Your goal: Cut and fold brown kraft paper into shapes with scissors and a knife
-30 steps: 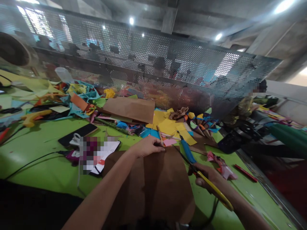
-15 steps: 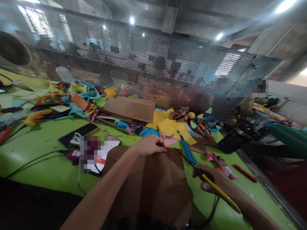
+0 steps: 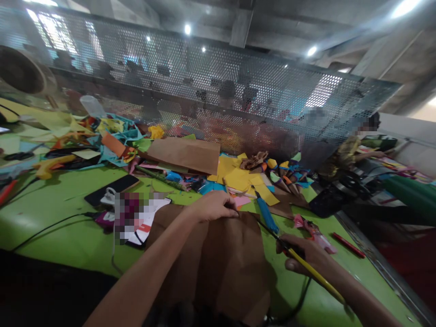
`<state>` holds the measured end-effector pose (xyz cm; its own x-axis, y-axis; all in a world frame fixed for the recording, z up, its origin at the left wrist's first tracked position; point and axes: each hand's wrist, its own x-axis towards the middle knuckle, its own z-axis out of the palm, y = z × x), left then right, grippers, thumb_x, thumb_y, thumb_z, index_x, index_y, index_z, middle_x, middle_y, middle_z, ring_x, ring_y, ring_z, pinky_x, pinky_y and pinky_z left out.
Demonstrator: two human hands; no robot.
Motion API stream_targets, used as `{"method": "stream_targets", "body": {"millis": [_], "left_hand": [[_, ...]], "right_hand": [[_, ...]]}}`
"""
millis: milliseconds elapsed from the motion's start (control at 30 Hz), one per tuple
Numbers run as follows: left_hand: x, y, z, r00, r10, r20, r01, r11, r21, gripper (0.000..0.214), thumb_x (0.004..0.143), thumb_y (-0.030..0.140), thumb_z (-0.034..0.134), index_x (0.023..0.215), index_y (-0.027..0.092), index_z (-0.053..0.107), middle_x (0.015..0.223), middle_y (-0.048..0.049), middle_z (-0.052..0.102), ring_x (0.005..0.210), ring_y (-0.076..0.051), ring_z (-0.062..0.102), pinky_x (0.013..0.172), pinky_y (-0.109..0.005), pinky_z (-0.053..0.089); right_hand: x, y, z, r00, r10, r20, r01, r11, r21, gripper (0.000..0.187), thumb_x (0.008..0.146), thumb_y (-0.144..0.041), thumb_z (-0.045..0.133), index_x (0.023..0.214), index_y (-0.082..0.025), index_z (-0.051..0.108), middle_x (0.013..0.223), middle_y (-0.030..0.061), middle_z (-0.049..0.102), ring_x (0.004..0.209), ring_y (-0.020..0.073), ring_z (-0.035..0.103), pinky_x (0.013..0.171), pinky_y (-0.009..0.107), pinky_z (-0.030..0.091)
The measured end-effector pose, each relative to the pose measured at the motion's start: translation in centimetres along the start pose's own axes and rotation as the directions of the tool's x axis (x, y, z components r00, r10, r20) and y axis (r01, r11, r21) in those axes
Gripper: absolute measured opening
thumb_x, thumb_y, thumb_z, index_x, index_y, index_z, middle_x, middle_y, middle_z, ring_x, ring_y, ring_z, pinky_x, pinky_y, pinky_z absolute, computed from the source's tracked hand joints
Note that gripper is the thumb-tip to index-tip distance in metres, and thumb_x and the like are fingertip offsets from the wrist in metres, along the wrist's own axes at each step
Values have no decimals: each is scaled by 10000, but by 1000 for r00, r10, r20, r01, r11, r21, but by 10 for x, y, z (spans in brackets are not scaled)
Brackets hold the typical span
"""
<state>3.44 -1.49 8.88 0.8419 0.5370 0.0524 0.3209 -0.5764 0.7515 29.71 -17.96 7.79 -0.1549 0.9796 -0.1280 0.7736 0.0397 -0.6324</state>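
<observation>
Two hands (image 3: pixel 214 206), one brown sheet (image 3: pixel 235 259) and one yellow-handled tool (image 3: pixel 315 274) show lower center. One red pen (image 3: pixel 349 245), right; one fan (image 3: pixel 20 70), upper left.

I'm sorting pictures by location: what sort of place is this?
Probably a paper-craft workspace: coloured paper scraps are piled on a green table, a brown sheet lies at the left hand, and a yellow tool resembles a glue gun.

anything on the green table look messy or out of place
Yes: the crumpled brown paper stands out beside flat yellow sheets, and a crumpled pink scrap lies by itself near the right hand. No spill shows.
</observation>
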Motion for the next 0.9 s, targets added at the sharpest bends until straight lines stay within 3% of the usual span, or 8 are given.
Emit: {"method": "stream_targets", "body": {"millis": [233,333,467,567,733,833,900], "left_hand": [[-1,3,1,1000,0,10,0,1000,29,158,796,311,635,716,196,710,634,14,600,621,-139,491,585,-257,285],[-1,-2,-2,1000,-8,-4,8,1000,10,173,798,324,627,711,191,695,631,16,589,616,-137,489,581,-256,285],[-1,-19,-14,982,-54,-183,41,996,-73,197,803,359,600,752,183,674,680,8,604,662,-152,510,613,-256,311],[-2,-34,-21,895,-172,-412,80,969,-233,221,792,392,587,762,178,638,692,1,600,676,-167,525,625,-263,334],[-3,-59,-22,733,-297,-612,-95,846,-525,215,743,400,641,766,187,618,744,-1,621,730,-167,549,689,-263,383],[-2,-70,-18,641,-420,-643,-184,729,-659,267,681,428,712,755,188,622,735,7,623,714,-155,550,671,-249,390],[1,-73,-14,587,-489,-645,-248,650,-718,304,636,432,752,756,187,619,730,18,621,701,-142,547,663,-238,398]], "right_hand": [[1,12,5,1000,26,-5,-26,999,32,413,718,-612,670,745,-201,643,640,12,601,583,189,547,527,274,386],[7,12,4,998,27,-62,-28,1000,-8,359,747,-562,645,746,-203,642,651,22,637,588,201,583,536,282,416],[26,11,4,981,83,-177,-110,983,-147,255,812,-450,582,889,-225,675,848,66,735,772,269,675,649,320,480],[45,11,12,976,61,-211,-123,948,-293,285,837,-297,513,1070,-215,655,1051,104,729,952,300,668,759,341,477],[68,7,30,984,79,-163,-142,893,-426,412,829,-204,482,1222,-172,604,1089,152,693,894,291,675,777,364,466],[73,-1,32,970,-16,-241,-66,941,-331,326,892,-267,430,1093,-187,675,1055,150,682,956,302,643,850,408,455],[75,-9,31,956,-46,-291,21,996,-86,353,937,-383,395,985,-204,695,982,122,697,947,295,636,839,406,470]]}}
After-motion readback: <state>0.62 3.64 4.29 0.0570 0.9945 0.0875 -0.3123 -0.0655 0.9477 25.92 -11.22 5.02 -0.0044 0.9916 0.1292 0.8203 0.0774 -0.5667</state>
